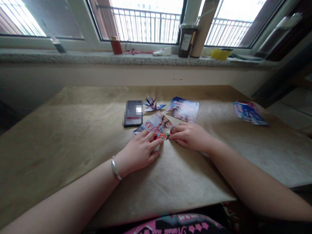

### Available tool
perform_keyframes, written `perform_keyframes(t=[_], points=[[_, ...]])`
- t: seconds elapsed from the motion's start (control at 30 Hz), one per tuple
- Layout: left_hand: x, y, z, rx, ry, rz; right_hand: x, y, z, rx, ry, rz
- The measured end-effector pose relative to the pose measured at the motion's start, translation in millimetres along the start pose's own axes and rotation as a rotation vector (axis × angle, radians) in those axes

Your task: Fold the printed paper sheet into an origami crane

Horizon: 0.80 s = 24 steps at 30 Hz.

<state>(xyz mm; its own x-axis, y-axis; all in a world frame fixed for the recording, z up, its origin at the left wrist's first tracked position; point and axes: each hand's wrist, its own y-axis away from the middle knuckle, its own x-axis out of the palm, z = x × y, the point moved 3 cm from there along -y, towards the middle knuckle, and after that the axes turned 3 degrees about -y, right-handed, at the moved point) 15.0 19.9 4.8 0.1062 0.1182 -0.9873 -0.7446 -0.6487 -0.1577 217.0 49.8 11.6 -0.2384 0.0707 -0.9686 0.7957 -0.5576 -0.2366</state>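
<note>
A square of printed paper, with pictures of people, red lettering and a code at its left corner, lies turned cornerwise on the table. My left hand rests on its lower left edge, fingers stretched out and thumb apart. At the lower right edge, the fingertips of my right hand close together on the paper, beside my left index fingertip. A folded paper crane in blue and white print sits just beyond the sheet. My fingers cover part of the sheet's near corner.
A dark phone, its screen blurred, lies left of the crane. To the right is a stack of printed sheets; farther right, more cards are fanned out. The table meets a wall below a windowsill holding a dark cup.
</note>
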Motion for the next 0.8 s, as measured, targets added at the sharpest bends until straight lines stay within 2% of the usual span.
perform_keyframes(t=[0.23,0.63,0.8], points=[[0.9,-1.5,-0.1,0.003,-0.015,0.015,7.0,-7.2,10.7,-0.070,-0.068,-0.054],[5.7,-3.6,3.3,0.015,-0.006,-0.047,7.5,-11.9,16.2,-0.068,-0.051,-0.101],[6.2,-5.3,4.0,0.013,-0.011,-0.037,9.0,-12.4,15.0,-0.077,-0.035,-0.105]])
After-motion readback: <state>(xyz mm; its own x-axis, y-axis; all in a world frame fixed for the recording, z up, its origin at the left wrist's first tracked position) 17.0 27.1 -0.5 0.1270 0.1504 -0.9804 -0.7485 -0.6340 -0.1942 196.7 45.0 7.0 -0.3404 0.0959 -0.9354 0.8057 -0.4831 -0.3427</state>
